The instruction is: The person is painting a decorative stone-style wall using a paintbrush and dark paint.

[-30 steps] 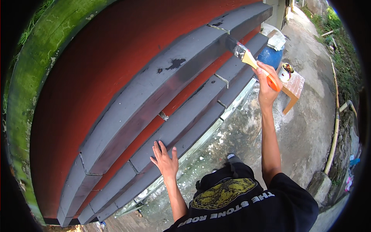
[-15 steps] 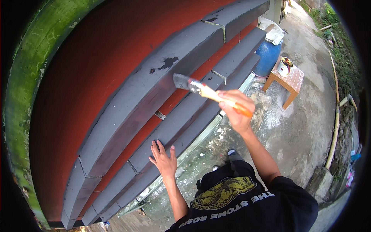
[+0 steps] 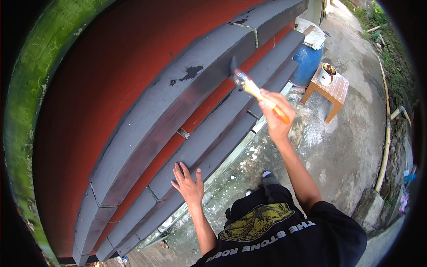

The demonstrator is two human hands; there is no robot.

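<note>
A paintbrush (image 3: 255,91) with a pale and orange handle is gripped in my right hand (image 3: 278,116). Its dark bristles meet the front face of the wide grey ledge (image 3: 155,107), close to the ledge's lower edge. Dark, wet-looking patches mark the top of that ledge. Fingers spread, my left hand (image 3: 190,184) rests flat on a lower grey ledge (image 3: 209,129). Red wall strips (image 3: 207,115) run between the ledges.
A white paint pot (image 3: 327,74) stands on a small brown table (image 3: 333,89) at the right. Behind it is a blue barrel (image 3: 307,64) with papers on top. A pipe (image 3: 384,147) runs along the concrete path's right side. Mossy green wall (image 3: 20,115) borders the left.
The brush has moved right and up along the ledge's front face, its bristle end now pointing more steeply upward. My left hand has stayed in place.
</note>
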